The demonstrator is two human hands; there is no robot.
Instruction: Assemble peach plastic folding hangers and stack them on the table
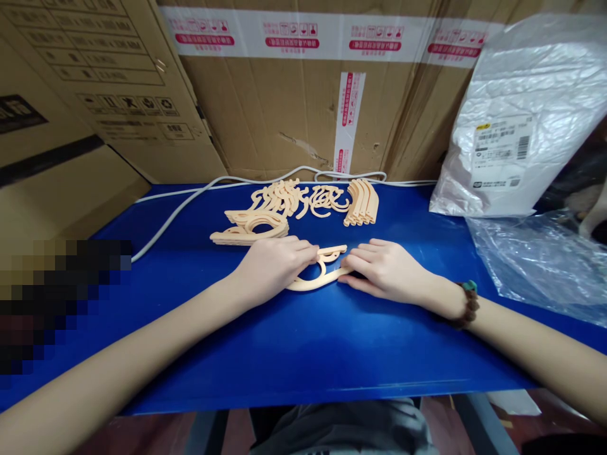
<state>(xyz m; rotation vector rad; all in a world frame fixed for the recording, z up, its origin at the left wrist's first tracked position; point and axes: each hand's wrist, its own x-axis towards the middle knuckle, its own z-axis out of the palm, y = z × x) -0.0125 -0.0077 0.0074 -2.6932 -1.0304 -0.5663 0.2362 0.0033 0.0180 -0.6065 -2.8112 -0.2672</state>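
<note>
Both hands hold a beige plastic hanger part (323, 268), a curved frame with a round opening, just above the blue table. My left hand (279, 262) closes on its left side, with thumb and fingertips pinching it. On the opposite end, the fingers of my right hand (386, 270) are closed around the piece; a bracelet circles that wrist. Behind my left hand lies a stack of similar hanger frames (251, 229). Further back are a heap of small S-shaped pieces (279, 197), several curved hooks (325, 201) and a row of curved arm pieces (363, 201).
A blue table (294, 354) carries everything. White cable (177, 224) runs along its back edge, before a tall cardboard box (284, 107). Another carton (118, 82) stands at left. To the right are a white plastic mailer (502, 126) and clear plastic wrap (545, 265).
</note>
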